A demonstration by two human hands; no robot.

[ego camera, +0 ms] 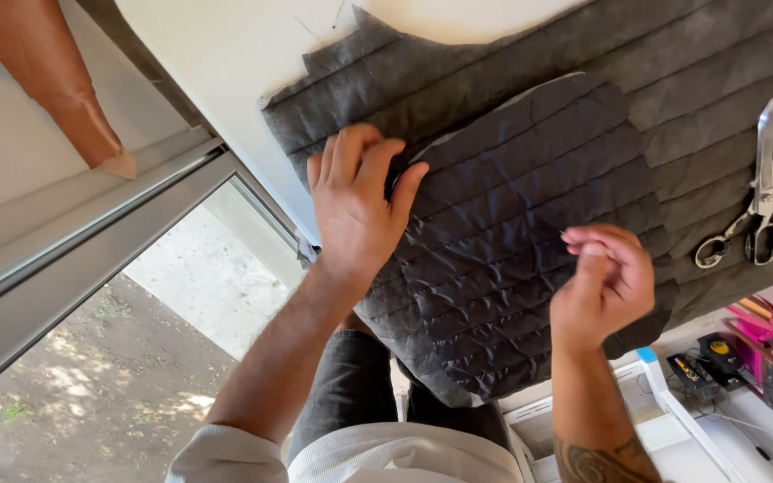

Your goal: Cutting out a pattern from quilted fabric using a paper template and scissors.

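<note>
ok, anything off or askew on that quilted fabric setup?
Nothing damaged or spilled. The dark quilted piece lies skewed on the grey quilted fabric, its stitch lines at a different angle, and both hang over the table edge. Scissors lie open on the fabric.

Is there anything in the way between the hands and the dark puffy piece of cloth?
Nothing visible is. The left hand lies flat on the dark quilted piece, touching its edge. The right hand is over the same piece with fingers curled. The scissors lie off to the side on the grey quilted fabric.

Left hand (355, 210) spread flat; right hand (603, 282) curled, apparently pinching.
</note>
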